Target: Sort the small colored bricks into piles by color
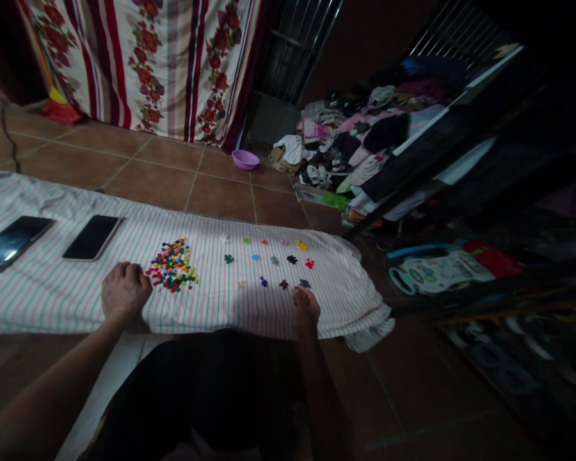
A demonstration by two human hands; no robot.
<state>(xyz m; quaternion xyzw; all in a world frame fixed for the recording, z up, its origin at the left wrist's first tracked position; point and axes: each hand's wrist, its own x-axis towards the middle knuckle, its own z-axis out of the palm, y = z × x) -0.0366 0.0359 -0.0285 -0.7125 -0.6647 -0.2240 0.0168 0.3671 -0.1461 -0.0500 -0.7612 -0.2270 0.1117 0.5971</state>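
Observation:
On a striped cloth (211,307) lies a mixed heap of small coloured pieces (174,264), too small for me to name their kind. My left hand (125,291) rests at the heap's left edge, fingers curled down and closed; whatever they hold is hidden. To the right, little groups sorted by colour sit in rows, among them yellow pieces (302,244), dark green pieces (228,258), black pieces (292,259) and brown pieces (283,284). My right hand (306,304) is closed, its fingertips just below the dark grey-blue pieces (304,283). Anything in its pinch cannot be made out.
Two phones, a dark one (96,237) and a shiny one (14,242), lie on the cloth at left. Beyond it are a purple basin (245,160) on the tiled floor, a floral curtain (173,70) and a clothes pile (345,134). Dark shelving stands at right.

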